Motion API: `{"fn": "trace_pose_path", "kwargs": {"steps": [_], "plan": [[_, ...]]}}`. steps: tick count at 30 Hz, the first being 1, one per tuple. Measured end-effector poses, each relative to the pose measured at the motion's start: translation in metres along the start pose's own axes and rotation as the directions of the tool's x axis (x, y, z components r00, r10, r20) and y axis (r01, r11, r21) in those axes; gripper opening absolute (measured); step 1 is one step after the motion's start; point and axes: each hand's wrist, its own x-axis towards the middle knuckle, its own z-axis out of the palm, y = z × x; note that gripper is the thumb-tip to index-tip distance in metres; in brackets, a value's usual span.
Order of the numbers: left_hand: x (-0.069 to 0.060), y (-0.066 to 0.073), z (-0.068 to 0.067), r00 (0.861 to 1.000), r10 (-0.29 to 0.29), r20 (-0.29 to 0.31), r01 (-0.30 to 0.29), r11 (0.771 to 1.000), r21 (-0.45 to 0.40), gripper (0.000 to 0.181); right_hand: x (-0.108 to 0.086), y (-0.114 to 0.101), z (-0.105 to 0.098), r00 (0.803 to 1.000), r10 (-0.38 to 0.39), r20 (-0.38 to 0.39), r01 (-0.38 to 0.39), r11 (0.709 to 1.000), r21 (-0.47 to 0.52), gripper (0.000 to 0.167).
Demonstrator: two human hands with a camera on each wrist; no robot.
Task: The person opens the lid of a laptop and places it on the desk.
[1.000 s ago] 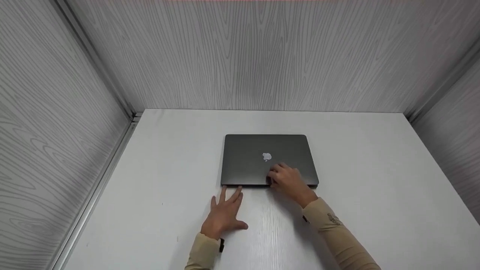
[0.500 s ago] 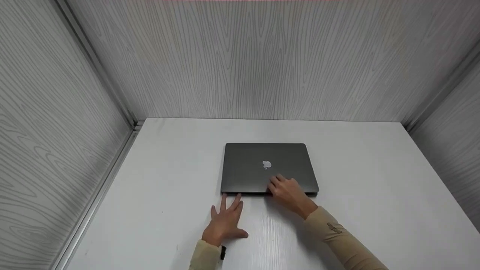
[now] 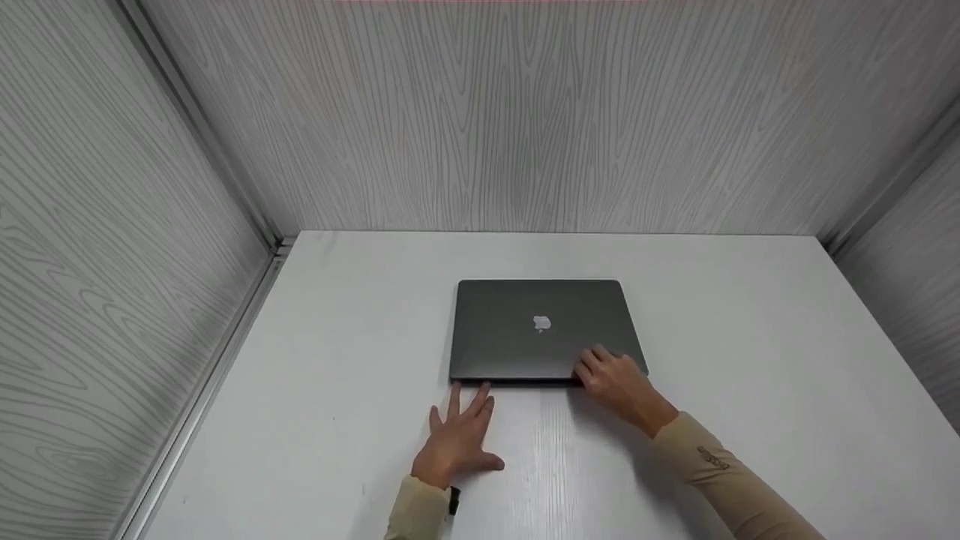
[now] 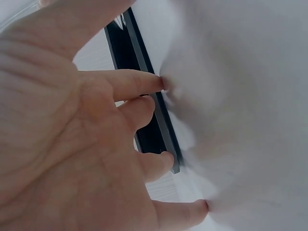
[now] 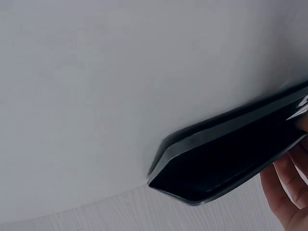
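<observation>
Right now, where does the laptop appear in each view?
Head: laptop slightly below and right of centre.
Left wrist: slanting dark strip, upper left of centre, partly behind the left hand.
Right wrist: lower right, running off the right edge, held by the right hand.
Shared landmark: white table.

White worktop [image 3: 360,337] with faint grain and a soft sheen toward the front. A dark grey laptop [image 3: 510,337] lies near its middle, lid slightly raised at the front edge. Just before it, the left hand [image 3: 454,442], fingers spread, touches the surface.
</observation>
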Motion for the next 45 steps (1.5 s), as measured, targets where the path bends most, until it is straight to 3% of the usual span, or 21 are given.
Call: {"fn": "trace_pose_path", "kwargs": {"steps": [12, 20, 32, 41, 45], "plan": [[0.0, -0.001, -0.002, 0.999, 0.025, 0.029, -0.027, 0.997, 0.073, 0.094, -0.034, 0.026, -0.009, 1.0, 0.019, -0.018, -0.019, 1.0, 0.022, 0.022], [0.003, 0.003, 0.001, 0.999, 0.039, 0.021, -0.04, 0.997, 0.058, 0.093, -0.061, 0.051, -0.021, 0.998, -0.047, 0.041, 0.046, 0.999, 0.009, 0.029], [-0.002, -0.003, 0.002, 0.999, 0.025, 0.025, -0.026, 0.999, 0.033, 0.093, -0.051, 0.051, -0.024, 0.985, -0.137, 0.103, 0.143, 0.989, -0.049, 0.032], [-0.004, -0.001, 0.002, 0.999, 0.026, 0.023, -0.027, 0.999, 0.017, 0.093, -0.051, 0.06, -0.027, 0.992, -0.128, 0.005, 0.128, 0.992, 0.001, 0.034], [-0.004, -0.002, 0.002, 0.999, 0.042, 0.01, -0.042, 0.999, 0.019, 0.093, -0.052, 0.063, -0.028, 0.99, -0.137, -0.037, 0.137, 0.991, -0.001, 0.012]]}}
